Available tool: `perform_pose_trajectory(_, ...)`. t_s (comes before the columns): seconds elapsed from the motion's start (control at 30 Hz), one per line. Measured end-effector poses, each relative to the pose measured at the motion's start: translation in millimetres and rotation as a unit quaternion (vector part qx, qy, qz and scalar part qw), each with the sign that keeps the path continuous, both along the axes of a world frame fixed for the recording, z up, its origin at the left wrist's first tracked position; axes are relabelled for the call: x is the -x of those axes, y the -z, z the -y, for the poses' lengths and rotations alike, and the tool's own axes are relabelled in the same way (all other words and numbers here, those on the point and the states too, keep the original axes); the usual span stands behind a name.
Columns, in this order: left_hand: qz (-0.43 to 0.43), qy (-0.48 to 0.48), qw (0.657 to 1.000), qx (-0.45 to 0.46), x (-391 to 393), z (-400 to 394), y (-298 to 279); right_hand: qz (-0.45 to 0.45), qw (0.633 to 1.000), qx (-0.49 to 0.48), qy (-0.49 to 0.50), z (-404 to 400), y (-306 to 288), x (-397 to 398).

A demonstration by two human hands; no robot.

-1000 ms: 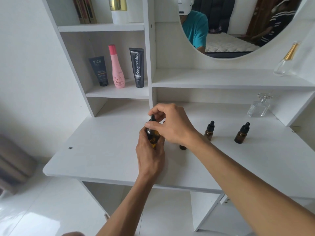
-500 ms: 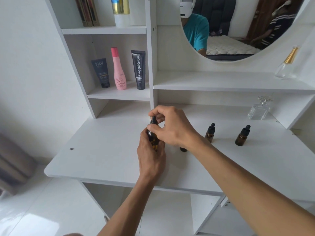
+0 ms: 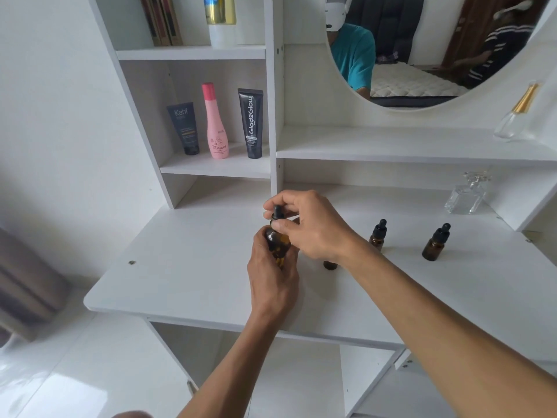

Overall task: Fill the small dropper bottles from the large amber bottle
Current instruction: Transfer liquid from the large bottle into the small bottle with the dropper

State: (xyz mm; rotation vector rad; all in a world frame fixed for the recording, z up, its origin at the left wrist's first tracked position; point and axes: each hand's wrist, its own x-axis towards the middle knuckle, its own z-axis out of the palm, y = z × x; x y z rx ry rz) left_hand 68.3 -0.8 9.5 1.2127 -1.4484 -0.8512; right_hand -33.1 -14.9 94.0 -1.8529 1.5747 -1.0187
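My left hand [image 3: 272, 279] is wrapped around the body of the large amber bottle [image 3: 276, 244], held upright over the white desk [image 3: 187, 276]. My right hand [image 3: 313, 227] pinches the bottle's black dropper cap [image 3: 276, 213] from above with thumb and fingers. Two small amber dropper bottles [image 3: 377, 235] [image 3: 435, 247] with black caps stand to the right on the desk. A third small bottle [image 3: 330, 264] shows only its base under my right wrist.
A clear glass perfume bottle [image 3: 465, 196] stands at the back right of the desk. Another, gold-capped [image 3: 517, 116], is on the shelf above. Three cosmetic containers [image 3: 215, 125] stand in the left cubby. A round mirror [image 3: 422, 49] hangs above.
Both hands stay on the large bottle; the right hand's fingers have shifted slightly on the dropper cap. The view has tilted a little.
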Motion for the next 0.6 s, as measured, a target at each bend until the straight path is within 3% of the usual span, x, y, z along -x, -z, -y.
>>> perform_pose_trajectory(0.2,0.008,0.0,1.0,-0.001,-0.3,1.6,1.6,-0.034,0.997,0.036,0.061,-0.5,3.6,-4.0)
perform_pose_trajectory(0.43,0.006,0.003,1.0,0.0,-0.1,1.6,2.1,-0.038,0.998,0.019,0.049,-3.2,1.7,-3.2)
perform_pose_trajectory(0.6,0.004,-0.001,1.0,0.001,0.2,2.2,3.5,0.001,0.998,0.032,0.058,-4.2,4.6,-2.4)
